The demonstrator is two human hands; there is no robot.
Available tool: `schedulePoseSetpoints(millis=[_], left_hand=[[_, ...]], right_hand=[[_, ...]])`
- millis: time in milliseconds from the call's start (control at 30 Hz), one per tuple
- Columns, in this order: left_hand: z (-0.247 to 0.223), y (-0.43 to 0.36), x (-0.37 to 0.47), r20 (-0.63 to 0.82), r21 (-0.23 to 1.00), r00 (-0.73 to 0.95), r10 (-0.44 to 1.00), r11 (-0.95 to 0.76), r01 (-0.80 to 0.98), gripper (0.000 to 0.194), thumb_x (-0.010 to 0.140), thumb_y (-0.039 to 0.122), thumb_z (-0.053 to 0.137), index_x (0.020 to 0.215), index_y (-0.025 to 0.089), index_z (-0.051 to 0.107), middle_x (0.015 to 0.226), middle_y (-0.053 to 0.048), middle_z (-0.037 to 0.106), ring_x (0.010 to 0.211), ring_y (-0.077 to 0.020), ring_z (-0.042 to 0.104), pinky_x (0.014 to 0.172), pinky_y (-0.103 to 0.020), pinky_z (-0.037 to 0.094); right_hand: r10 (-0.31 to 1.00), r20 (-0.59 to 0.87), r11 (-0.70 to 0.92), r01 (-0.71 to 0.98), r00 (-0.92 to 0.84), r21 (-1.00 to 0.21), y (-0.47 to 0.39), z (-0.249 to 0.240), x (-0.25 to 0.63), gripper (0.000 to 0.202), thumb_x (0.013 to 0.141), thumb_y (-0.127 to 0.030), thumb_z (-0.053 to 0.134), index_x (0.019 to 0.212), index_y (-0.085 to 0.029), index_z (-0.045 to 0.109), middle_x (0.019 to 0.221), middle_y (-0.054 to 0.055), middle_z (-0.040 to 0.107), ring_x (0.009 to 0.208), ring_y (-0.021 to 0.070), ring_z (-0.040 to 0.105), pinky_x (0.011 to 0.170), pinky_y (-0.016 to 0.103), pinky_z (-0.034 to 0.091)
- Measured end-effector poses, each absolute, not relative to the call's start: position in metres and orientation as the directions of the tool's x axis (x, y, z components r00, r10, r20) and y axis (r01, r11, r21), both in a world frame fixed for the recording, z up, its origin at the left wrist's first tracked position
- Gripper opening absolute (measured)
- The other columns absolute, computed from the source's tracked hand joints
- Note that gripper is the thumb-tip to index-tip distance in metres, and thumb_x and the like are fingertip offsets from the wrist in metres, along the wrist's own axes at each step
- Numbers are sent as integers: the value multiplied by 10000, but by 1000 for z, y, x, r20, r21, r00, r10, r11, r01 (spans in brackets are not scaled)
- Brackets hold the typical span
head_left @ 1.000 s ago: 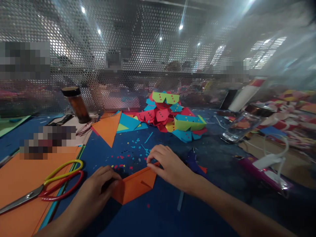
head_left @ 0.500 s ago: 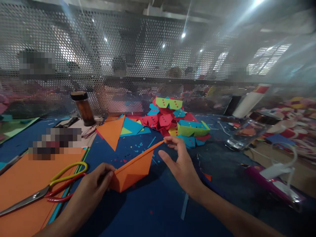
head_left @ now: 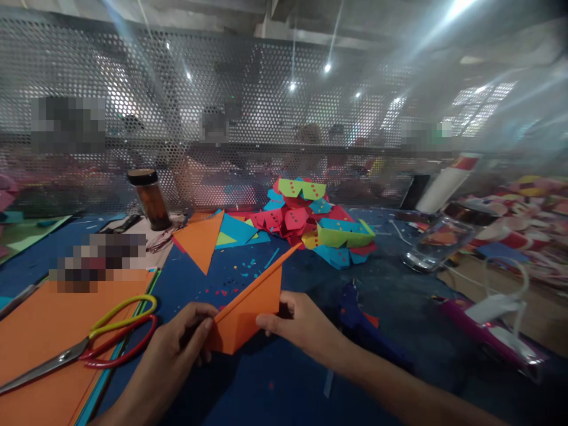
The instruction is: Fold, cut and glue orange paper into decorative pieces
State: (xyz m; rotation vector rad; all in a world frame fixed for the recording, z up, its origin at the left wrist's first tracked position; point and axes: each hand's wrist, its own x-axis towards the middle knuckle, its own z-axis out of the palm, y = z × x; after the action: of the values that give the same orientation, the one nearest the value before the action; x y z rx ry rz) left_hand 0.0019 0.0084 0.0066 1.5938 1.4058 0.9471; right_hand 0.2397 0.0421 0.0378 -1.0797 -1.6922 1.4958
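A folded sheet of orange paper (head_left: 251, 302) is held up between my hands, its long rolled edge slanting up to a point at the right. My left hand (head_left: 186, 337) pinches its left end. With thumb in front and fingers behind, my right hand (head_left: 302, 322) grips its lower right side. Left of my left hand lie scissors (head_left: 89, 349) with one yellow and one red handle, resting on a stack of orange paper (head_left: 39, 331). Beyond the held piece are an orange paper triangle (head_left: 202, 236) and a blue paper triangle (head_left: 239, 228).
Folded, hole-punched paper pieces (head_left: 306, 219) are heaped at the back centre. A brown jar (head_left: 151, 201) stands back left. At right are a dark blue tool (head_left: 359, 310), a glass jar (head_left: 432, 236) and a purple device (head_left: 483, 331). Behind rises a perforated metal screen (head_left: 248, 124).
My right hand has moved from the paper's upper tip down to its lower right side and now grips it there. The paper has tilted up a little more; my left hand keeps its pinch.
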Motion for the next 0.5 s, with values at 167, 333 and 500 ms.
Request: schedulePoseSetpoints(millis=[167,333,500], left_hand=[[9,6,7,-24,941,159,987,-31,337,395,879,537,517,1037,193,630,607,29,636,510,-159,629,503,-246,493],[19,7,8,-129,948,238,963,49,314,408,867,577,545,842,185,655,635,9,641,579,-154,625,557,-241,487],[16,8,9,-159,970,289,944,94,225,444,860,612,557,729,190,588,558,28,592,509,-121,539,528,-224,444]], right_hand=[[912,-96,33,305,-398,-952,44,34,240,279,824,-408,675,838,-129,679,694,39,668,635,163,619,592,252,462],[895,-80,40,258,-438,-965,45,34,238,253,834,-381,653,870,-132,679,741,45,666,619,151,593,586,253,468],[887,-83,24,223,-455,-974,43,32,237,250,826,-381,668,914,-147,679,789,42,678,617,147,588,576,248,472]])
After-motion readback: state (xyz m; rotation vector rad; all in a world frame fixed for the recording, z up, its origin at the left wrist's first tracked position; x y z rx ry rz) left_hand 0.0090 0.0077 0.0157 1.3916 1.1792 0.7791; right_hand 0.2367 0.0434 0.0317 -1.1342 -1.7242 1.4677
